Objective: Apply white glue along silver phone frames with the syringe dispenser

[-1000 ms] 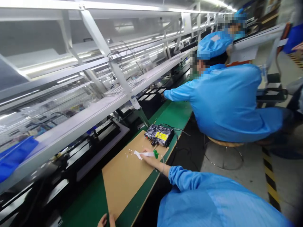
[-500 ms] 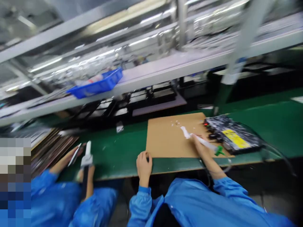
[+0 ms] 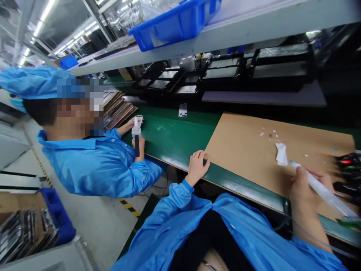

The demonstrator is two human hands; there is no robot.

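Note:
My right hand (image 3: 306, 188) is wrapped round a translucent dispensing syringe (image 3: 324, 192) with a blue tip and a green piece at its rear end. The tip points left, close to a crumpled white piece of paper (image 3: 281, 154) on a brown cardboard sheet (image 3: 242, 146). Small white scraps (image 3: 269, 134) lie farther back on the sheet. My left hand (image 3: 198, 165) rests at the bench edge by the cardboard's near left corner, fingers loosely bent and apart from the thumb, with nothing visible held.
At the left a co-worker (image 3: 98, 162) in blue holds a white device with a dark handle (image 3: 137, 137). A black box (image 3: 349, 173) with a red light stands at the right. Above the bench runs a shelf with a blue bin (image 3: 172, 30). A small white item (image 3: 182, 110) lies on the green bench (image 3: 175, 139).
The view has swung left, bringing the co-worker further into sight. My right hand still holds the syringe, its tip now apart from the white paper. My left hand stays at the bench edge.

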